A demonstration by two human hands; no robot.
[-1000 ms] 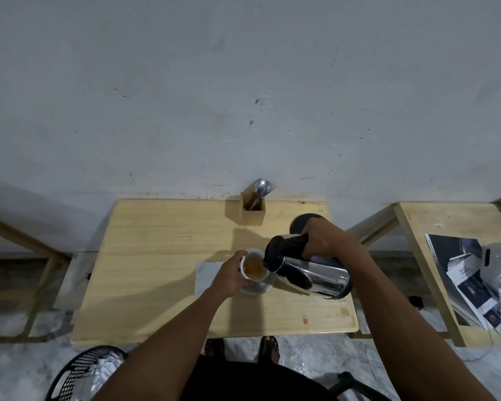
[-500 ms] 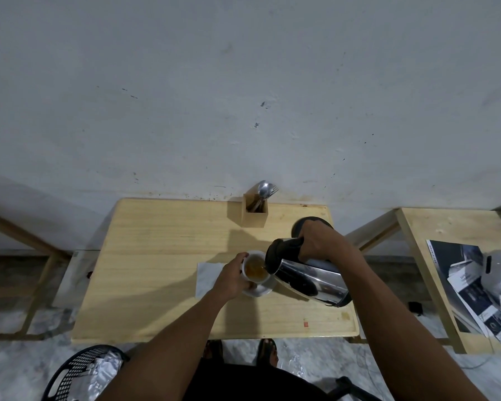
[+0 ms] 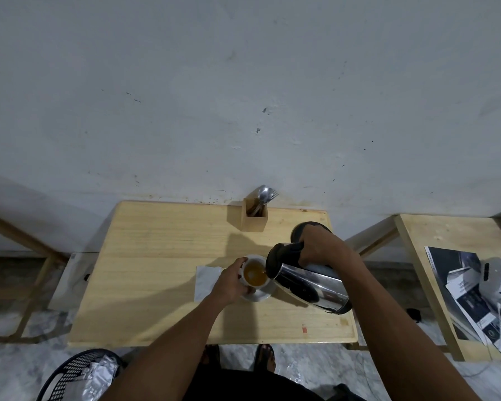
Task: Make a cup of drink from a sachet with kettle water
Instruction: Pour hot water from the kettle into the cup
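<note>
A white cup [image 3: 254,274] holding brown liquid stands on a white saucer [image 3: 261,294] on the wooden table [image 3: 162,256]. My left hand [image 3: 230,282] grips the cup's left side. My right hand [image 3: 320,246] holds the black handle of a steel kettle [image 3: 307,280], which is tilted with its spout at the cup's right rim. A thin stream runs from the spout into the cup. The black kettle base [image 3: 298,229] lies behind my right hand, mostly hidden. A white paper [image 3: 206,280], possibly the sachet or a napkin, lies left of the cup.
A wooden holder [image 3: 254,217] with spoons and a fork stands at the table's back edge by the wall. A second table [image 3: 451,235] at the right carries brochures and a white device [image 3: 498,277]. A black mesh bin [image 3: 78,374] with foil wrappers sits on the floor, lower left.
The cup has filled a little more. Both hands and the tilted kettle keep nearly the same pose; the camera has shifted slightly.
</note>
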